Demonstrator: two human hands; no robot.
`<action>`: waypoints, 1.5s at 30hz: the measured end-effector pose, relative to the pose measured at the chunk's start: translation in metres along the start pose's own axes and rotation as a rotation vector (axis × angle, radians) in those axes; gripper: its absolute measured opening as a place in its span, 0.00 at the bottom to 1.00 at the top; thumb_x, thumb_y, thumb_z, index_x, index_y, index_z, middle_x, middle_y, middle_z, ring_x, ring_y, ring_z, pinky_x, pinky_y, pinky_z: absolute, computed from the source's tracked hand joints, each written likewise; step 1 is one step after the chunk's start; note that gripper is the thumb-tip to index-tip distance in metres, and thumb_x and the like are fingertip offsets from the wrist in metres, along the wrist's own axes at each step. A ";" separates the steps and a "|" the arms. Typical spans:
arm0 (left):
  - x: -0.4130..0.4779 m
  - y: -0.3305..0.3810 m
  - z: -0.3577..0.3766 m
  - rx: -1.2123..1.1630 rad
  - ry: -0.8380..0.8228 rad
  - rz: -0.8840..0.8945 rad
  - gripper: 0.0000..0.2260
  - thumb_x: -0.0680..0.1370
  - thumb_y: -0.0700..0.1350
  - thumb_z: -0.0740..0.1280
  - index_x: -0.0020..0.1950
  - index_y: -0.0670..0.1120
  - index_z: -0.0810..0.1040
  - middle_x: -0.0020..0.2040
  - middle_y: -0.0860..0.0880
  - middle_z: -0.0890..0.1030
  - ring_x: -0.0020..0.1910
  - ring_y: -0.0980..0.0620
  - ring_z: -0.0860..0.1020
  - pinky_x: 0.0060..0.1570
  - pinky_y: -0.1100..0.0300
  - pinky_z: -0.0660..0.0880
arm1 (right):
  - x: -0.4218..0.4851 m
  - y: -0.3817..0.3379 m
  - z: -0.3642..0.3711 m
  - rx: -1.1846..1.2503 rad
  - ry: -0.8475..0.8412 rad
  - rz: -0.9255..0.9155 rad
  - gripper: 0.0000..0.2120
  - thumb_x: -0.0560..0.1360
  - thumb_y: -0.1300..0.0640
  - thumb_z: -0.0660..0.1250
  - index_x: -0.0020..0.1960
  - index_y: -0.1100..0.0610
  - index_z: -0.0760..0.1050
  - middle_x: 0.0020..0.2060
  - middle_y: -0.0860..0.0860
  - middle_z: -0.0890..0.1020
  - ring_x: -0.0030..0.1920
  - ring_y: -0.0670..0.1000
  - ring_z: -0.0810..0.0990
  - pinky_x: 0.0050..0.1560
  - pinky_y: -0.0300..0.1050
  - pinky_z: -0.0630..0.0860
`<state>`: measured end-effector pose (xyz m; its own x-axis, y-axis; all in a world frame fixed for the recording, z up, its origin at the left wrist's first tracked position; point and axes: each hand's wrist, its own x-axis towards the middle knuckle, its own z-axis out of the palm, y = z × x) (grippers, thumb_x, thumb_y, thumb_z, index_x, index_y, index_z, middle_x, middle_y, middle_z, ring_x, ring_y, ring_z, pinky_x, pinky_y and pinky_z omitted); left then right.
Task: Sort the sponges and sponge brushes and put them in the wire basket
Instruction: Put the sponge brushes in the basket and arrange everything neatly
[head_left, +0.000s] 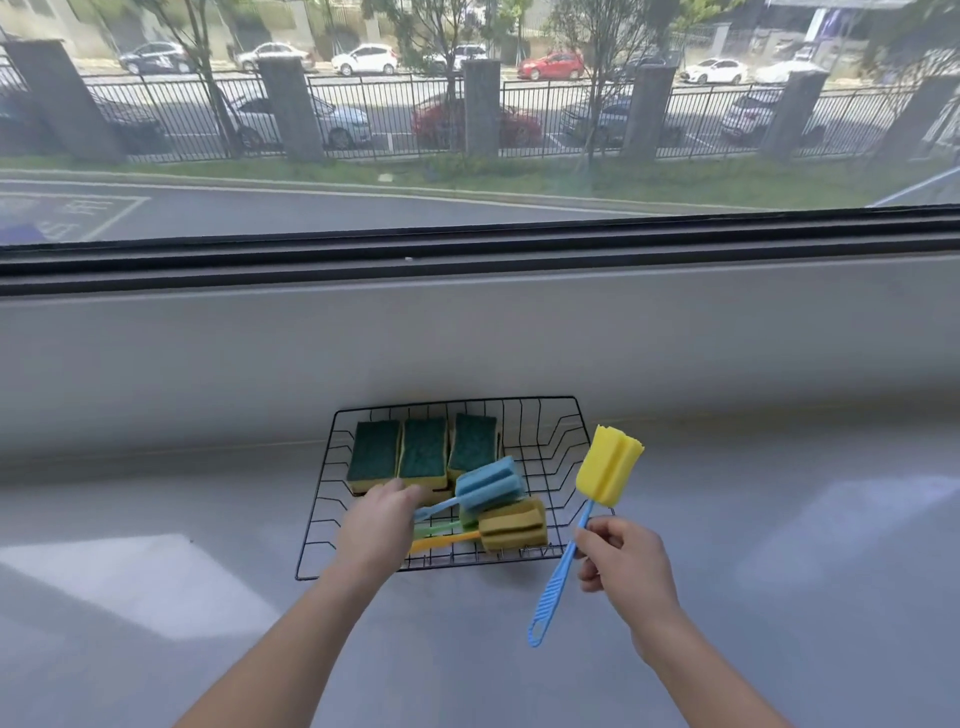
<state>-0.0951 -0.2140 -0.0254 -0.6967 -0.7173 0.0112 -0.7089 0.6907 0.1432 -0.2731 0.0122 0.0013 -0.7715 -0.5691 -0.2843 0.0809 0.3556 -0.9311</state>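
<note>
Right hand fingers pinch the yellow brush beside the basket; left hand covers the brushes inside, grip unclear

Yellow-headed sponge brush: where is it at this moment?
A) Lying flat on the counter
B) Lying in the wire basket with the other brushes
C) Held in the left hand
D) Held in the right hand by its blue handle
D: the right hand curls its fingers around the blue handle of the yellow-headed sponge brush, holding it head-up in the air by the right side of the wire basket.
</note>
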 end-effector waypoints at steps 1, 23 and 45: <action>-0.002 0.000 0.000 -0.015 0.009 -0.004 0.14 0.78 0.39 0.64 0.59 0.54 0.79 0.46 0.52 0.78 0.47 0.48 0.76 0.40 0.53 0.77 | -0.001 -0.001 0.002 0.008 0.001 0.000 0.07 0.76 0.60 0.71 0.39 0.56 0.83 0.26 0.50 0.80 0.28 0.47 0.78 0.31 0.45 0.81; -0.058 0.020 -0.042 -0.293 0.076 0.131 0.09 0.79 0.49 0.66 0.58 0.57 0.79 0.48 0.57 0.82 0.49 0.51 0.75 0.45 0.51 0.76 | -0.028 -0.038 0.090 0.246 -0.195 0.092 0.05 0.77 0.61 0.69 0.45 0.60 0.83 0.36 0.55 0.83 0.32 0.49 0.78 0.35 0.44 0.82; -0.035 -0.018 -0.017 -0.233 -0.023 -0.005 0.11 0.80 0.41 0.65 0.58 0.53 0.82 0.50 0.53 0.80 0.50 0.50 0.75 0.47 0.55 0.76 | -0.006 -0.013 0.050 -0.079 0.051 -0.103 0.17 0.70 0.69 0.65 0.46 0.47 0.81 0.43 0.45 0.85 0.45 0.50 0.84 0.50 0.56 0.83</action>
<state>-0.0566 -0.2026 -0.0119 -0.6978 -0.7162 -0.0125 -0.6691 0.6456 0.3680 -0.2379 -0.0265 0.0035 -0.8045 -0.5677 -0.1747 -0.0487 0.3562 -0.9331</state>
